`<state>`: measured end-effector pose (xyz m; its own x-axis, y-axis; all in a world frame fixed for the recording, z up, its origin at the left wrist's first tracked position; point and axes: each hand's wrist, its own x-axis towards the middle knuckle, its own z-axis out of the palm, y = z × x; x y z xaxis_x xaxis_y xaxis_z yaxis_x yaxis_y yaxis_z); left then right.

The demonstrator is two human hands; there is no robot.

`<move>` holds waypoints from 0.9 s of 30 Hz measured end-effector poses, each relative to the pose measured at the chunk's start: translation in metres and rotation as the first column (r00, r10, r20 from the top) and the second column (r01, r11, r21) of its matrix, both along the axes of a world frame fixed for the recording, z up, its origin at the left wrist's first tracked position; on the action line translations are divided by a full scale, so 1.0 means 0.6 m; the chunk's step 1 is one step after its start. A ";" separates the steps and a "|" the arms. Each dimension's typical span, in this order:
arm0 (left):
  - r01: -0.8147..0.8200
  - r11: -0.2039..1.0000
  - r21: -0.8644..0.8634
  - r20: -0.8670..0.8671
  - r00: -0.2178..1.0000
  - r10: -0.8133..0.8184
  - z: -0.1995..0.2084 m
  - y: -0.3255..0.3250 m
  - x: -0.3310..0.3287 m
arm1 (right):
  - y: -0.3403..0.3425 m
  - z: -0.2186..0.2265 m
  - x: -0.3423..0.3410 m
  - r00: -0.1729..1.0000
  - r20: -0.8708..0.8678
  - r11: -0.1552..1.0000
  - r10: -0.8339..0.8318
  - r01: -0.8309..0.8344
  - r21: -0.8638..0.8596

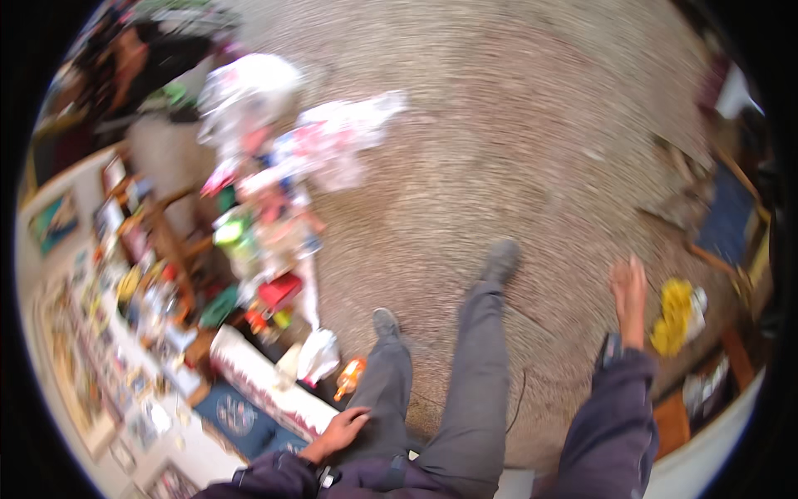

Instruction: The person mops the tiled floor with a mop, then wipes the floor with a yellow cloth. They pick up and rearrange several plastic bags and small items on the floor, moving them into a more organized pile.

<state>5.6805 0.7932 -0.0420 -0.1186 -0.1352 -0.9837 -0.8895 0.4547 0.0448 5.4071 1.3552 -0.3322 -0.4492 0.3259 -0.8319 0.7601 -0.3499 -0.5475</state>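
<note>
Between three and four o'clock in your view lie one yellow bundle [672, 318] and one white bundle [697, 313] on its right side, both near your right hand [629, 287]. You have one blue framed panel [727, 216] at three, one orange object [351, 378] near seven, one long white box [287, 395] around half past seven, and one red piece [280, 289] past eight. Plastic bags [253, 87] toward eleven are too blurred to count. Your left grip, the hand [342, 428] past six, is loosely spread by your thigh [381, 397], visibly holding nothing. Your right grip shows nothing held, but blur means I cannot tell whether its fingers are apart or together.
</note>
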 end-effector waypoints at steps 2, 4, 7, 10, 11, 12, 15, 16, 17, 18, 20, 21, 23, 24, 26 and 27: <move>-0.047 0.999 0.018 -0.005 0.999 0.047 0.000 0.009 0.016 | -0.078 0.007 0.095 0.962 0.101 0.967 0.252 -0.255 0.016; -0.152 0.987 0.054 -0.024 0.988 0.154 -0.013 0.007 0.034 | -0.150 0.009 0.183 0.874 0.294 0.919 0.387 -0.390 -0.051; -0.085 0.991 0.103 -0.046 0.995 0.090 -0.033 -0.012 0.072 | -0.234 0.014 0.265 0.722 0.416 0.830 0.552 -0.521 -0.198; -0.122 0.990 0.065 -0.038 0.991 0.125 -0.034 -0.063 0.127 | -0.327 0.024 0.279 0.741 0.332 0.812 0.584 -0.523 -0.260; -0.132 0.990 0.047 -0.033 0.990 0.134 -0.031 -0.078 0.147 | -0.356 0.026 0.271 0.733 0.312 0.797 0.604 -0.548 -0.256; -0.105 0.994 0.022 -0.123 0.987 0.107 -0.027 -0.094 0.167 | -0.384 0.028 0.258 0.722 0.289 0.777 0.629 -0.576 -0.253; -0.268 0.963 0.002 -0.137 0.954 0.265 -0.017 -0.136 0.221 | -0.477 0.035 0.207 0.707 0.274 0.758 0.652 -0.620 -0.203; -0.338 0.941 -0.006 -0.154 0.930 0.333 -0.014 -0.145 0.238 | -0.513 0.038 0.187 0.692 0.266 0.739 0.671 -0.652 -0.168; -0.379 0.925 -0.013 -0.200 0.908 0.369 -0.019 -0.157 0.252 | -0.547 0.044 0.166 0.689 0.190 0.714 0.700 -0.682 -0.158; -0.431 0.902 -0.031 -0.214 0.884 0.415 -0.021 -0.164 0.269 | -0.588 0.050 0.149 0.667 0.170 0.688 0.725 -0.714 -0.129; -0.447 0.888 -0.109 -0.215 0.883 0.418 -0.024 -0.176 0.302 | -0.669 0.071 0.118 0.611 0.158 0.629 0.776 -0.770 -0.108; -0.533 0.842 -0.085 -0.276 0.824 0.494 -0.029 -0.188 0.317 | -0.713 0.084 0.108 0.554 0.115 0.564 0.825 -0.821 -0.086; -0.657 0.752 -0.040 -0.330 0.719 0.611 -0.045 -0.215 0.345 | -0.801 0.112 0.094 0.476 0.108 0.483 0.873 -0.874 -0.055; -0.760 0.649 0.037 -0.292 0.613 0.734 -0.055 -0.229 0.355 | -0.844 0.126 0.093 0.438 0.110 0.444 0.892 -0.895 -0.038; -0.823 0.557 0.109 -0.259 0.518 0.815 -0.078 -0.262 0.379 | -0.923 0.150 0.107 0.373 0.075 0.375 0.925 -0.927 -0.023; -0.858 0.496 0.137 -0.222 0.461 0.859 -0.088 -0.271 0.392 | -0.957 0.158 0.114 0.335 0.047 0.337 0.941 -0.941 -0.023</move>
